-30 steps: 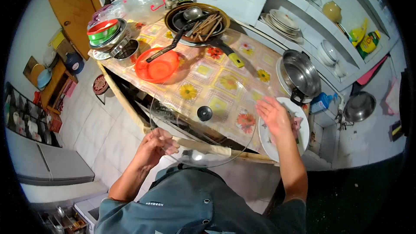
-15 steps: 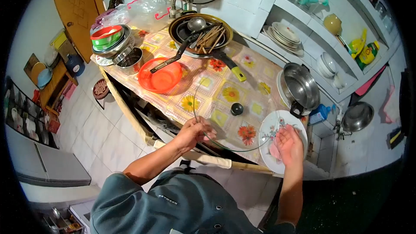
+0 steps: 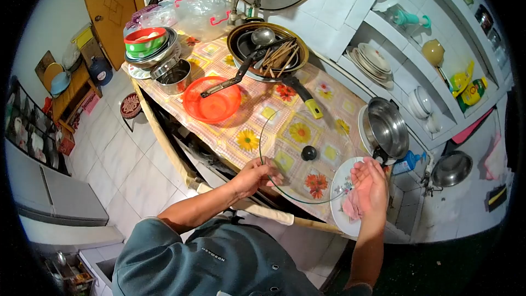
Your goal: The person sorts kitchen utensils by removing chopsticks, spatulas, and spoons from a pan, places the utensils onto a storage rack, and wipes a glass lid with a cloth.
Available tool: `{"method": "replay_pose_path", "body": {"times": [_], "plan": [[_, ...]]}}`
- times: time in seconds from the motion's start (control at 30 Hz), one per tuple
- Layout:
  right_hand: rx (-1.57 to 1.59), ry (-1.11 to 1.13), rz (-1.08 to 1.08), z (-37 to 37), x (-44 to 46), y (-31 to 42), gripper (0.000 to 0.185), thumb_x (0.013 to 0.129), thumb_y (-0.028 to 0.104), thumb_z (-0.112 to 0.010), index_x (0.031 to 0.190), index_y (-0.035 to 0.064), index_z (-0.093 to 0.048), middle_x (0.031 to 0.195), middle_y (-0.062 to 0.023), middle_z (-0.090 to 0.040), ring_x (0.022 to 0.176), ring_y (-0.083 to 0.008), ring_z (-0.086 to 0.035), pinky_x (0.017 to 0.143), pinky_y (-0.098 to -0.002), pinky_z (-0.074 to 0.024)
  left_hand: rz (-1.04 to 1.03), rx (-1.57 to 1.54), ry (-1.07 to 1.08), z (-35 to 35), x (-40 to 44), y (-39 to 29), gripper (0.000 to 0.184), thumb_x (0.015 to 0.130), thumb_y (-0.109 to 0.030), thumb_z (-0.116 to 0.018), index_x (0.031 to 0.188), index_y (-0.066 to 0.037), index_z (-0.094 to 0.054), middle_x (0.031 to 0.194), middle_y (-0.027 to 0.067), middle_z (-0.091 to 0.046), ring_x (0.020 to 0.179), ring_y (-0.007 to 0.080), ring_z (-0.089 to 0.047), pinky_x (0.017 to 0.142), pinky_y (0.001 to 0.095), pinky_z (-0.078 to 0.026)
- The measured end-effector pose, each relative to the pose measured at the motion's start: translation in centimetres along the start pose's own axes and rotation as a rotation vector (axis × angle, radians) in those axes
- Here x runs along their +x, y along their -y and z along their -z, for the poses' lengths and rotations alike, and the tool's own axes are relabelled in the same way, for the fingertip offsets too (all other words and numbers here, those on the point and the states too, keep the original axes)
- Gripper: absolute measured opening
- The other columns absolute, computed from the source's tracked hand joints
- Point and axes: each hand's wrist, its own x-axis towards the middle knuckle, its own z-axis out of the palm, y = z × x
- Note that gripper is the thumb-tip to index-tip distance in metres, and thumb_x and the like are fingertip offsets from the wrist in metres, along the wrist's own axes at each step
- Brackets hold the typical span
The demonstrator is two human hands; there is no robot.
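1. The tablecloth is smooth, with printed squares and flowers.
2. The glass lid is over the table's front part: round, clear, thin-rimmed, the cloth's pattern showing through. Whether it touches the cloth I cannot tell.
3. At the lid's 11 o'clock, a wide round pan bears cookware and a bundle of thin chopsticks.
4. At 4 o'clock, the plate is white, glossy and flower-printed.
5. At 2 o'clock stands a shiny steel pot.
6. At 10 o'clock sits a round red plastic bowl.
7. The left hand grasps the lid's rim at 8 o'clock.
8. The right hand, at 4 o'clock, curves its fingers above the plate; whether they grip the rim I cannot tell.
9. The lid's knob is black and round.
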Motion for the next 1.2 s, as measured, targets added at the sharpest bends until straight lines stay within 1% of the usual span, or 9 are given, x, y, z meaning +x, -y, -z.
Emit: {"method": "replay_pose_path", "body": {"times": [0.2, 0.5, 0.57, 0.67, 0.77, 0.9, 1.03, 1.13, 1.2], "plan": [[-0.147, 0.122, -0.007, -4.5, 5.3, 1.2, 0.021, 0.091, 0.019, -0.054, 0.104, 0.0024, -0.056, 0.09, -0.0109, -0.063, 0.08, -0.0173, -0.061, 0.073, -0.0285, -0.049, 0.07, 0.037, 0.124, 1.0, 0.1, -1.7, 0.015, 0.088, -0.009, -0.052, 0.103, -0.005, -0.053, 0.093, 0.0097, -0.064, 0.083, 0.0186, -0.065, 0.072, 0.0281, -0.054], [-1.321, 0.272, 0.49, -16.6, 20.2, -0.2, 0.039, 0.076, 0.008, -0.066, 0.114, 0.0022, -0.056, 0.103, -0.0127, -0.063, 0.095, -0.024, -0.061, 0.081, -0.0334, -0.0479, 0.328, 0.28, 0.127, 3.8, -0.2, -5.6, 0.028, 0.093, -0.03, -0.055, 0.106, -0.006, -0.052, 0.094, 0.0066, -0.063, 0.083, 0.0145, -0.063, 0.071, 0.0264, -0.054], [-1.734, 0.455, 0.873, -18.7, 23.4, -1.0, 0.053, 0.072, 0.002, -0.065, 0.123, 0.0053, -0.051, 0.118, -0.0162, -0.056, 0.111, -0.0319, -0.053, 0.092, -0.0377, -0.0441, 0.392, 0.303, 0.131, 3.2, -1.3, -7.5, 0.033, 0.093, -0.028, -0.055, 0.115, -0.006, -0.045, 0.099, 0.0078, -0.061, 0.087, 0.015, -0.061, 0.074, 0.029, -0.053], [-1.928, 0.543, 1.01, -20.9, 28.4, -3.6, 0.067, 0.067, -0.005, -0.061, 0.131, 0.009, -0.045, 0.134, -0.0138, -0.044, 0.125, -0.0337, -0.04, 0.094, -0.0409, -0.0427, 0.42, 0.376, 0.212, 3.6, -2.9, -9.4, 0.048, 0.091, -0.024, -0.059, 0.13, -0.004, -0.038, 0.106, 0.0073, -0.06, 0.088, 0.0148, -0.059, 0.076, 0.0284, -0.052], [-2.143, 0.632, 0.954, -23.1, 30.5, -5.0, 0.075, 0.067, -0.006, -0.062, 0.137, 0.0122, -0.039, 0.14, -0.0118, -0.038, 0.129, -0.0365, -0.033, 0.097, -0.0442, -0.0402, 0.37, 0.425, 0.283, 4.2, -4.3, -11.7, 0.043, 0.092, -0.018, -0.057, 0.129, -0.003, -0.043, 0.108, 0.0067, -0.06, 0.091, 0.0127, -0.059, 0.078, 0.0267, -0.051], [-2.233, 0.786, 0.801, -24.9, 31.8, -5.2, 0.083, 0.063, -0.006, -0.063, 0.139, 0.0138, -0.035, 0.143, -0.013, -0.034, 0.133, -0.0374, -0.029, 0.102, -0.0419, -0.0372, 0.24, 0.352, 0.257, 4.8, -5.4, -14.8, 0.037, 0.091, -0.013, -0.059, 0.124, -0.002, -0.048, 0.102, 0.0044, -0.057, 0.088, 0.0094, -0.056, 0.076, 0.0247, -0.051], [-2.198, 0.879, 0.874, -25.1, 33.7, -5.8, 0.075, 0.065, -0.004, -0.063, 0.135, 0.0096, -0.04, 0.14, -0.014, -0.038, 0.132, -0.0359, -0.031, 0.102, -0.04, -0.0373, 0.058, 0.389, 0.264, 5.7, -5.1, -16.2, 0.035, 0.089, -0.009, -0.061, 0.122, -0.002, -0.05, 0.102, 0.005, -0.06, 0.088, 0.0087, -0.056, 0.08, 0.0236, -0.048], [-2.036, 1.032, 0.875, -25.5, 34.4, -6.2, 0.065, 0.066, -0.003, -0.063, 0.128, 0.0045, -0.047, 0.131, -0.0144, -0.048, 0.124, -0.0337, -0.041, 0.1, -0.0392, -0.038, 0.036, 0.385, 0.251, 5.7, -4.9, -17.3, 0.034, 0.088, -0.006, -0.061, 0.121, -0.001, -0.051, 0.102, 0.0052, -0.061, 0.092, 0.0094, -0.057, 0.083, 0.0238, -0.047], [-1.915, 1.028, 1.073, -25.3, 34.4, -6.4, 0.054, 0.064, -0.002, -0.063, 0.116, 0.0016, -0.053, 0.113, -0.013, -0.057, 0.111, -0.0329, -0.05, 0.098, -0.0391, -0.0393, 0.02, 0.395, 0.251, 5.6, -4.7, -18.2, 0.034, 0.088, -0.005, -0.061, 0.12, -0.001, -0.052, 0.103, 0.0053, -0.061, 0.095, 0.0099, -0.058, 0.084, 0.0242, -0.047]]}}
